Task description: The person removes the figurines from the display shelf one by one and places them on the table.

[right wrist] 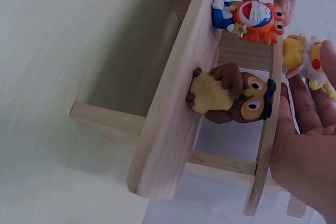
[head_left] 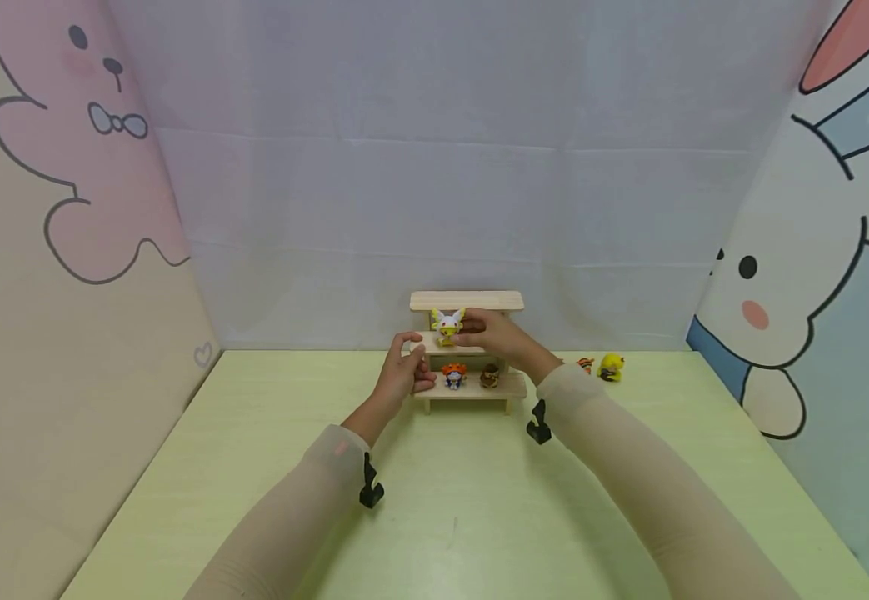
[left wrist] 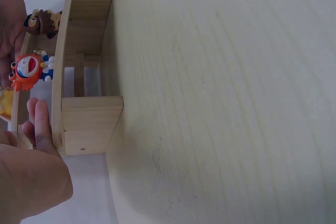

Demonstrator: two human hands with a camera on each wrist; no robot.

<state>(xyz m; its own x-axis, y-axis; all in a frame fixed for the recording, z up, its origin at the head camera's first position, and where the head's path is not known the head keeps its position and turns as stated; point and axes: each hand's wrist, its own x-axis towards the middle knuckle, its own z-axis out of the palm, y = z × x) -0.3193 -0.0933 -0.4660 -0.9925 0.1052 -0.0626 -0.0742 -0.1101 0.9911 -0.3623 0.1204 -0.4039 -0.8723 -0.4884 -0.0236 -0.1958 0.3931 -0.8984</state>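
Note:
A small three-tier wooden shelf [head_left: 511, 384] stands at the back of the table. My right hand [head_left: 505, 337] pinches a yellow-and-white figurine with big ears [head_left: 446, 327], upright at the middle tier; whether its base bears on the plank I cannot tell. My left hand [head_left: 399, 373] grips the shelf's left end, fingers at the middle and lower tiers. On the lower tier stand a blue-and-white cat figurine in an orange crab hood [right wrist: 257, 17] and, to its right, a brown owl figurine [right wrist: 226, 93].
On the table right of the shelf are a yellow figurine [head_left: 611, 367] and an orange striped one [head_left: 586, 364], partly behind my right forearm. A pale cloth backdrop [head_left: 374, 200] hangs behind the table. Printed panels [head_left: 771, 333] flank both sides.

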